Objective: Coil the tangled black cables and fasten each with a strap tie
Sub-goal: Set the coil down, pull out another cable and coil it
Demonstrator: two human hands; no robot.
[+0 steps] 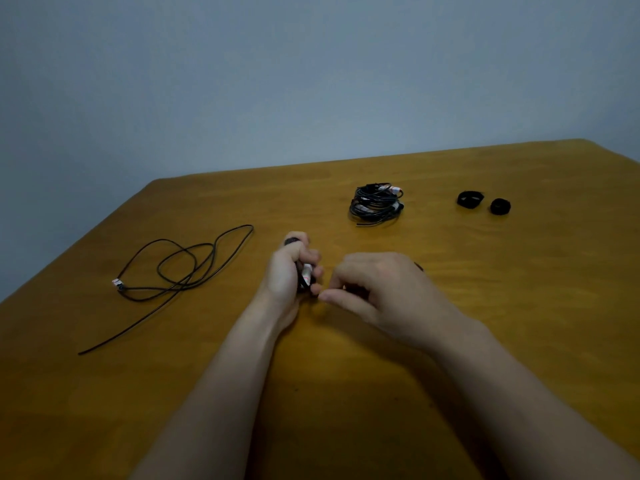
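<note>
My left hand (289, 268) grips a small coiled black cable (306, 277) with a white plug tag, at the table's middle. My right hand (377, 292) is curled beside it, its fingertips pinching something dark right at the coil; what it is stays mostly hidden. A loose black cable (187, 268) with a white-tagged plug sprawls to the left. A pile of black cables (375, 202) lies further back. Two rolled black strap ties (470, 199) (500, 206) sit at the far right.
The wooden table (519, 271) ends in a far edge at a plain grey wall. Its left edge runs diagonally close to the loose cable.
</note>
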